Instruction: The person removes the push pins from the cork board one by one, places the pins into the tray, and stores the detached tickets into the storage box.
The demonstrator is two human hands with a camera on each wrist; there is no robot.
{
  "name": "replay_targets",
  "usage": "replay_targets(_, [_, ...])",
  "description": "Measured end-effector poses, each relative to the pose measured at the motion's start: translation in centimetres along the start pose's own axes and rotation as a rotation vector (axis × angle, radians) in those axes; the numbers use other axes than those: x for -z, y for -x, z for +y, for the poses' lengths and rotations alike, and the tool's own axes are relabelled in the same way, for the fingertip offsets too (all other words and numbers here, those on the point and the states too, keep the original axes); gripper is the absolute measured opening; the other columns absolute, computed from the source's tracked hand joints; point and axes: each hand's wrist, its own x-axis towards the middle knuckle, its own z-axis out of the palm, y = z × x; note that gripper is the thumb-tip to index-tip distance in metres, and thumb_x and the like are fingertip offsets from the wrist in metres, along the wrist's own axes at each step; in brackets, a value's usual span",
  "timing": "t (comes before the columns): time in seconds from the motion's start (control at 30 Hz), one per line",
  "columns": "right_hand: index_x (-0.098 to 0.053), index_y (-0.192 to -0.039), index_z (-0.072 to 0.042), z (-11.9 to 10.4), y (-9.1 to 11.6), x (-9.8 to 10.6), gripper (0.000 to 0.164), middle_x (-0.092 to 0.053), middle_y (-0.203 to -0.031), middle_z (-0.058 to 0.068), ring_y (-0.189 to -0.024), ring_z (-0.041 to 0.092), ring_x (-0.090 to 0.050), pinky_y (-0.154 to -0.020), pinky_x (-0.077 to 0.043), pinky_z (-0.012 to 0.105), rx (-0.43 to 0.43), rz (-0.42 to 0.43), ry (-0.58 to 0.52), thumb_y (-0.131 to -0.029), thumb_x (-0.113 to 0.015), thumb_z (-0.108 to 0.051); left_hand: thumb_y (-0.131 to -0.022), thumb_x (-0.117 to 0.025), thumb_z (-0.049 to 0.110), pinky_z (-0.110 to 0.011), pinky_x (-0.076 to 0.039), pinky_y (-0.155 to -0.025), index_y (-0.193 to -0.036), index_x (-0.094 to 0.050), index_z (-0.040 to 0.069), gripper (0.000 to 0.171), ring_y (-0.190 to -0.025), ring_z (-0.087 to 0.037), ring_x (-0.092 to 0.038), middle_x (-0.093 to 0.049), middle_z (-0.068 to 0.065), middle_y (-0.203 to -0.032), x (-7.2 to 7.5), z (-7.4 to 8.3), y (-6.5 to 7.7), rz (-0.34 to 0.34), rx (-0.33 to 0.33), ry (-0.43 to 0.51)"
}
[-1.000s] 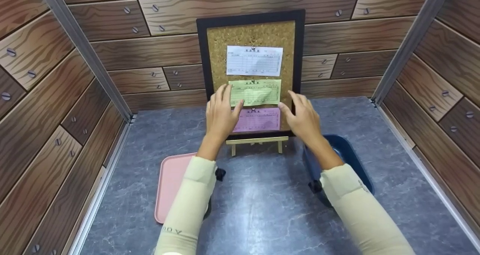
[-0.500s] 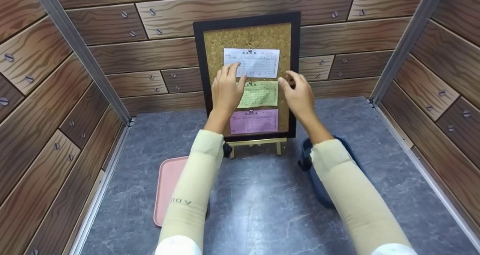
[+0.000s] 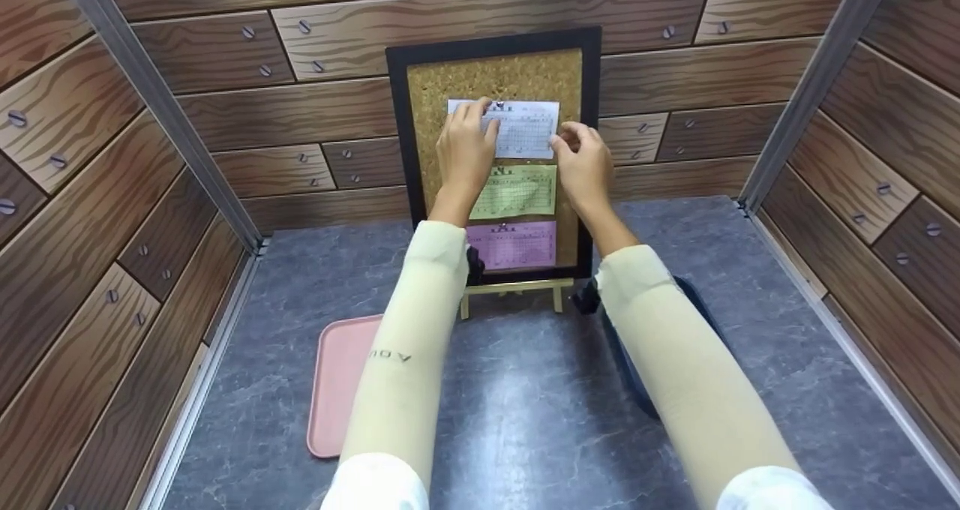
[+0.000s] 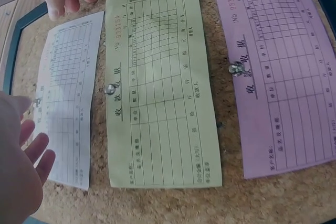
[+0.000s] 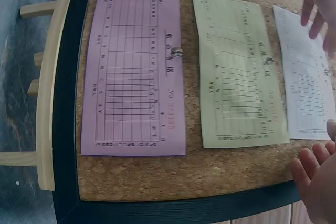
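Observation:
A white receipt slip [image 3: 529, 131] hangs topmost on a black-framed cork board [image 3: 450, 75], held by a clear push pin [image 5: 328, 72] at its top edge. My left hand [image 3: 466, 146] reaches over the slip's left part, its fingertips close to that pin and its fingers loosely bent. Beside the slip's right edge is my right hand [image 3: 585, 163], thumb and fingertips bent near the edge with nothing seen between them. Below hang a green receipt slip [image 4: 160, 93] and a purple receipt slip [image 5: 134, 72], each with its own push pin at the top.
The board leans on a small wooden easel [image 3: 517, 286] against the plank-patterned back wall [image 3: 300, 105]. A pink tray [image 3: 341, 390] lies at the left, partly under my left sleeve. A dark blue tray [image 3: 634, 379] sits at the right, mostly hidden by my right sleeve.
Both hands have risen from beside the green slip to the white slip. The left one has come over the white slip toward its pin. All three slips stay pinned.

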Motion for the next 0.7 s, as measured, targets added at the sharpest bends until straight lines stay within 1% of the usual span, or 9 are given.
replay_targets(0.13, [-0.069, -0.124, -0.012, 0.0, -0.4, -0.6, 0.035, -0.068, -0.11, 0.003, -0.1, 0.018, -0.064, -0.088, -0.046, 0.039, -0.03, 0.009, 0.076, -0.095, -0.069, -0.031, -0.097, -0.067, 0.031, -0.037, -0.053, -0.088, -0.126, -0.068, 0.018, 0.032, -0.11, -0.021, -0.065, -0.069, 0.0, -0.12, -0.6, 0.1, -0.7, 0.0, 0.022, -0.012])
replay_targets(0.23, [-0.07, -0.12, -0.012, 0.0, -0.6, -0.8, 0.032, -0.068, -0.107, 0.004, -0.099, 0.019, -0.064, -0.087, -0.046, 0.039, -0.059, 0.036, 0.078, -0.094, -0.07, -0.03, -0.097, -0.066, 0.032, -0.037, -0.053, -0.089, -0.126, -0.068, 0.018, 0.032, -0.11, -0.021, -0.065, -0.069, 0.0, -0.118, -1.2, 0.4, -1.0, 0.001, 0.02, -0.007])
replay_targets(0.33, [-0.07, -0.115, -0.011, -0.2, -0.8, -1.0, 0.027, -0.066, -0.101, 0.003, -0.096, 0.019, -0.062, -0.085, -0.044, 0.037, -0.111, 0.067, 0.023, -0.093, -0.072, -0.027, -0.098, -0.065, 0.032, -0.036, -0.053, -0.088, -0.123, -0.069, 0.018, 0.03, -0.108, -0.021, -0.066, -0.07, 0.0, -0.116, -1.7, 0.7, -1.3, 0.01, 0.017, -0.014])
replay_targets(0.47, [-0.069, -0.109, -0.009, -0.6, -0.9, -1.4, 0.024, -0.059, -0.095, -0.002, -0.092, 0.016, -0.057, -0.081, -0.042, 0.031, -0.17, 0.074, -0.069, -0.092, -0.073, -0.025, -0.098, -0.064, 0.034, -0.035, -0.053, -0.086, -0.118, -0.07, 0.019, 0.026, -0.104, -0.019, -0.066, -0.07, 0.001, -0.111, -2.0, 0.8, -1.5, 0.04, 0.037, -0.037])
replay_targets(0.53, [-0.068, -0.108, -0.008, -0.8, -0.9, -1.6, 0.023, -0.057, -0.095, -0.003, -0.091, 0.014, -0.055, -0.081, -0.041, 0.028, -0.176, 0.075, -0.108, -0.092, -0.073, -0.024, -0.098, -0.064, 0.034, -0.035, -0.053, -0.084, -0.117, -0.071, 0.02, 0.025, -0.103, -0.018, -0.066, -0.07, 0.002, -0.11, -2.0, 0.8, -1.5, 0.054, 0.047, -0.043])
replay_targets(0.7, [-0.066, -0.107, 0.0, -0.9, -0.8, -1.6, 0.022, -0.06, -0.093, 0.0, -0.086, 0.011, -0.054, -0.079, -0.043, 0.022, -0.149, 0.095, -0.238, -0.092, -0.072, -0.015, -0.098, -0.064, 0.036, -0.037, -0.054, -0.079, -0.115, -0.072, 0.022, 0.023, -0.101, -0.018, -0.066, -0.07, 0.003, -0.108, -2.0, 0.8, -1.5, 0.071, 0.057, -0.056])
